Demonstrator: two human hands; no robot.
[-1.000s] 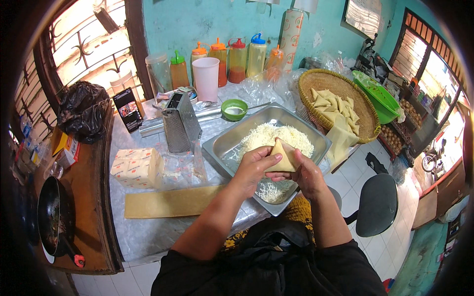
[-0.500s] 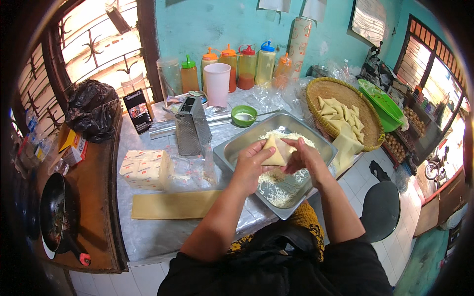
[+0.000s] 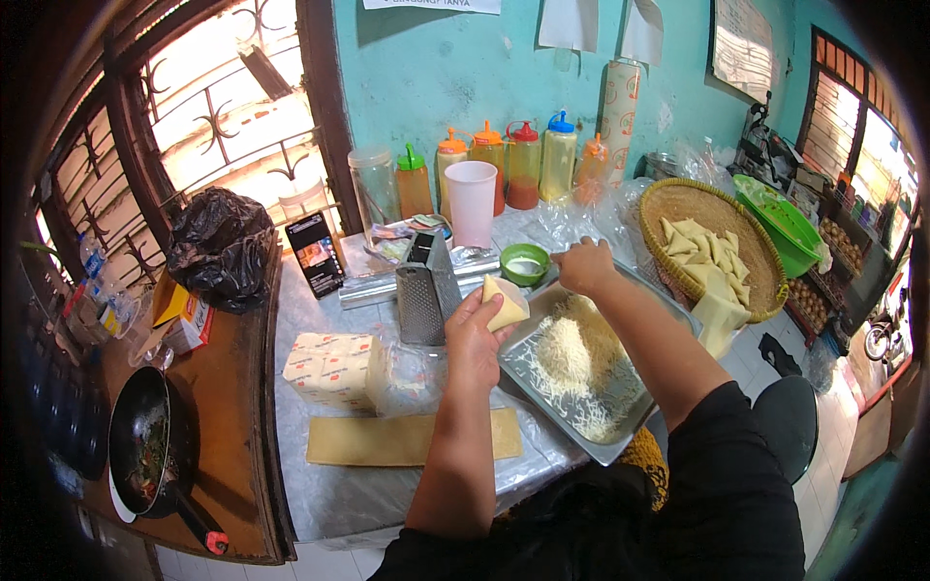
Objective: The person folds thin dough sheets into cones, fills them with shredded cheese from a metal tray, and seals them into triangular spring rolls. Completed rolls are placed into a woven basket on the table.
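My left hand (image 3: 472, 334) grips a pale dough wrapper (image 3: 508, 308) folded into a cone-like pocket, held above the left rim of a metal tray (image 3: 625, 431). Grated cheese (image 3: 570, 351) lies heaped in the tray, beside a tan crumbly mound. My right hand (image 3: 587, 266) is over the tray's far rim, fingers pinched beside a small green bowl (image 3: 524, 263) of white paste or liquid. A thin-handled utensil from that bowl appears to be between those fingers; they mostly hide it. What is inside the wrapper is hidden.
A box grater (image 3: 427, 300), a wrapped block (image 3: 332, 370) and a long dough strip (image 3: 407, 439) lie left of the tray. Folded triangles (image 3: 702, 250) fill part of a woven basket (image 3: 664, 208) at right. Sauce bottles (image 3: 523, 167) line the wall; a wok (image 3: 145, 441) stands far left.
My right hand has left the wrapper and moved up to the green bowl. The left hand now holds the folded wrapper alone, left of the cheese. The view has shifted leftward.
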